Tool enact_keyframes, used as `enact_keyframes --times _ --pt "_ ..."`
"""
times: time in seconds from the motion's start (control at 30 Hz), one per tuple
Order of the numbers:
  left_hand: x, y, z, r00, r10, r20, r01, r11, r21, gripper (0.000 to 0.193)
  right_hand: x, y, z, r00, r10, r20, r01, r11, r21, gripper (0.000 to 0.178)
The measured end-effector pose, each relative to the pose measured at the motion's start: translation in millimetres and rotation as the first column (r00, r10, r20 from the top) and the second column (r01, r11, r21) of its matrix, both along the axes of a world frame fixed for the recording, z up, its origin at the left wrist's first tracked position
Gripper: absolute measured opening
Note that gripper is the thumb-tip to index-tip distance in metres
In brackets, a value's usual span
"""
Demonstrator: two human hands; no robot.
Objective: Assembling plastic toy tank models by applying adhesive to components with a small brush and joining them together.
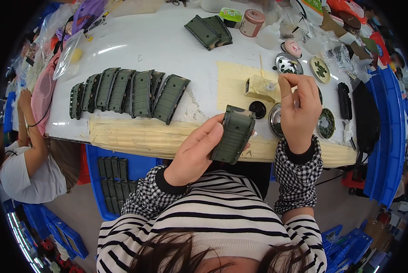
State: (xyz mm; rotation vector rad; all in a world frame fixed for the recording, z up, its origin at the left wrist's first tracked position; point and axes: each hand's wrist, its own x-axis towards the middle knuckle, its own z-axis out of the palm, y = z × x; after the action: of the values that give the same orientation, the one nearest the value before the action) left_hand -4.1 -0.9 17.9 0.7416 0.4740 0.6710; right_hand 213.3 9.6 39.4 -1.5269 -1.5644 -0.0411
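My left hand [195,151] is closed around a dark green curved plastic piece [233,135] with a ribbed face and a camouflage-patterned edge, tilted above the table's front edge. My right hand [302,107] pinches a thin stick [275,83] between thumb and fingertips. The stick's lower end is at a small whitish container in a tape-wrapped block [255,90]; whether it is inside I cannot tell. Beside the block lies a black round cap [257,109]. A metal dish [275,119] is partly hidden by my right hand.
Several similar green pieces [140,93] stand in a row at left; others [208,32] lie at the back. Round dishes [325,123] of small dark green parts sit at right. A blue bin [95,182] below holds more pieces. Another person [33,168] is at left.
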Motion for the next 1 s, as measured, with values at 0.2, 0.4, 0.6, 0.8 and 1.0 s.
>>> enact_keyframes --times 0.2,0.4,0.6,0.8,1.0 --pt "-2 5 2 0.996 0.000 0.090 0.001 1.000 -0.010 0.054 -2 -5 -3 1.000 -0.018 0.020 0.018 1.000 -0.002 0.021" --pt "-7 6 -4 0.988 -0.012 0.151 0.002 0.998 0.064 0.056 -10 -42 14 0.931 0.268 -0.249 -0.271 0.962 0.026 0.027" --pt "-6 0 -19 0.988 0.040 0.151 -0.052 0.996 0.078 0.062 -14 -58 28 0.902 0.326 -0.284 -0.343 0.939 -0.010 0.035" --pt "-6 -5 -23 0.995 0.081 0.060 -0.086 0.991 0.099 0.066 -32 -62 24 0.920 0.293 -0.261 -0.341 0.926 -0.160 0.039" --pt "-10 -5 -30 0.996 0.037 0.084 -0.045 0.994 0.104 0.067 -44 -63 20 0.915 0.310 -0.258 -0.353 0.925 -0.139 0.040"
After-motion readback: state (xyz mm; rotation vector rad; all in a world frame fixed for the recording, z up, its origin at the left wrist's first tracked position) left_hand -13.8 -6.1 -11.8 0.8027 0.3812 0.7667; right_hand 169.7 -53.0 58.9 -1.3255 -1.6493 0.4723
